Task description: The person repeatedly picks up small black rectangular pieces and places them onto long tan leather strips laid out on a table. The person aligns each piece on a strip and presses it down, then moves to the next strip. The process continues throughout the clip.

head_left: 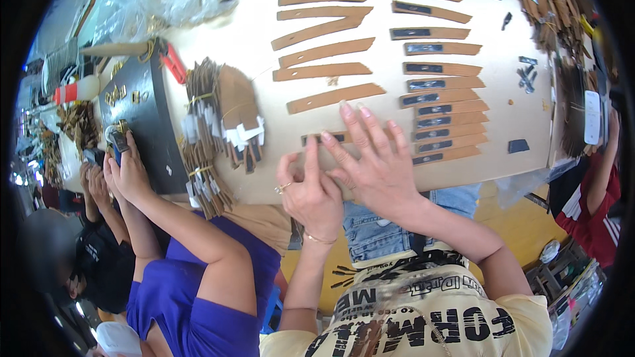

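A brown leather strip with a dark patch lies flat on the table under my hands. My left hand touches its left end with a stretched index finger, while the other fingers bend apart from it. Spread flat, my right hand rests over the strip's right part and hides it. Farther off lies a column of plain brown strips. To the right, another column of brown strips carries dark patches on their left ends, several of them close together.
Tied bundles of brown pieces with white tags lie left of my hands. Beyond them are a black board and red-handled cutters. Small dark pieces lie on the right. A co-worker's hands work at the left.
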`<state>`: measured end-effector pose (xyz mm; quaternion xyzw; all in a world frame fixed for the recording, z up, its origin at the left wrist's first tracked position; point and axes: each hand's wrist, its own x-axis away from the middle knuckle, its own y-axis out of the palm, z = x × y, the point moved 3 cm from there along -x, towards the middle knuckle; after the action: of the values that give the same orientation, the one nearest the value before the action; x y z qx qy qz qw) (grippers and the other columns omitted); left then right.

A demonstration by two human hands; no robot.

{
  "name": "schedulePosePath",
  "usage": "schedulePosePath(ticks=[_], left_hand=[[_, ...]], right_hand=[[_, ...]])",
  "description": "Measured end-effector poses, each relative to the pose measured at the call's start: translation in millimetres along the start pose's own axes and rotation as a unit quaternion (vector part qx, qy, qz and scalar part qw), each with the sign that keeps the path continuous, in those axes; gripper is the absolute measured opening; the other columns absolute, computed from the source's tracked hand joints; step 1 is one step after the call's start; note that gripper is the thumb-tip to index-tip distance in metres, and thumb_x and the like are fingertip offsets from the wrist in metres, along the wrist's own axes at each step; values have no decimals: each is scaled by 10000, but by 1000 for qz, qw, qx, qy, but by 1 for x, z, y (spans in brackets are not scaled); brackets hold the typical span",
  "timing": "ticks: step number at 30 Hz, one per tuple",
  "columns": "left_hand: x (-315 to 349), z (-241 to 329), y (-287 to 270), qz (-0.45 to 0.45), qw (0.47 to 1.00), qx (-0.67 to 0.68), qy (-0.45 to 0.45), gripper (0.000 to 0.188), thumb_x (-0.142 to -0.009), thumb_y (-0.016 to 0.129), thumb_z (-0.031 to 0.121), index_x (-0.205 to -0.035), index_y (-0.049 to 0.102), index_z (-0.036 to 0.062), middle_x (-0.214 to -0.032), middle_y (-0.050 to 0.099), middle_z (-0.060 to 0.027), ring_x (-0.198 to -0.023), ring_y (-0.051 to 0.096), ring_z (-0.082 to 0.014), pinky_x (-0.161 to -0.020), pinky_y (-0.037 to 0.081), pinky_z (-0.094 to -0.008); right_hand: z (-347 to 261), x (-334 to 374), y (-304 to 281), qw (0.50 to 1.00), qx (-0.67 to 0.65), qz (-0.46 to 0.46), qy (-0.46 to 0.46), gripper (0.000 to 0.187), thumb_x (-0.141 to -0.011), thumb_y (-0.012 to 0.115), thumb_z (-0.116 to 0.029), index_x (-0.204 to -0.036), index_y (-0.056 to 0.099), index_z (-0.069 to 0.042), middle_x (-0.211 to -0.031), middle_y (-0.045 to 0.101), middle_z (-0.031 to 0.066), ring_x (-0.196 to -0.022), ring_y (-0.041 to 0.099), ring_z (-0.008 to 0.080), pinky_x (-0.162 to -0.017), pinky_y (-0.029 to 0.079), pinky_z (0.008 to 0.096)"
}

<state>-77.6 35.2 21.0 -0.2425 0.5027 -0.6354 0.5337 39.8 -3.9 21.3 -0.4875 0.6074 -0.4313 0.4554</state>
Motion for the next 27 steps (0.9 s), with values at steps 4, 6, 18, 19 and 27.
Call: schedulePosePath(ticks=[4,6,18,19,27], left_hand=[[0,-1,1,-7,1000,-21,13,565,-756,617,16,-1305,656,144,-1132,535,-136,-683,549,-224,-650,484,-365],[0,0,2,-10,1000,-6,9,556,-775,593,-16,-1311,648,122,-1142,530,-145,-703,563,-243,-671,487,-373],[3,3,4,65,998,19,19,500,-924,534,17,-1417,453,0,-1292,457,-214,-927,537,-289,-809,467,-395],[5,4,4,78,996,53,-7,532,-928,539,22,-1442,407,-17,-1326,433,-225,-950,528,-286,-833,462,-398],[8,54,-8,122,986,75,89,633,-874,634,38,-1438,360,-46,-1412,344,-209,-1004,500,-258,-934,410,-416]], right_hand=[[0,1,-2,996,-82,-23,15,547,-923,549,-461,-1397,545,-188,-1594,299,129,-1476,240,285,-1168,173,518],[6,4,-7,995,-94,-6,27,537,-925,554,-435,-1368,563,-131,-1593,293,145,-1483,227,289,-1168,189,516],[212,83,-104,947,44,242,205,400,-832,723,-100,-1224,642,-72,-988,700,65,-911,651,232,-874,435,390],[229,83,-108,949,52,238,199,409,-831,723,-94,-1230,638,-72,-979,700,63,-904,650,231,-872,439,386],[273,79,-100,955,114,220,162,401,-841,644,-62,-1237,622,-119,-823,674,27,-852,640,180,-844,445,353]])
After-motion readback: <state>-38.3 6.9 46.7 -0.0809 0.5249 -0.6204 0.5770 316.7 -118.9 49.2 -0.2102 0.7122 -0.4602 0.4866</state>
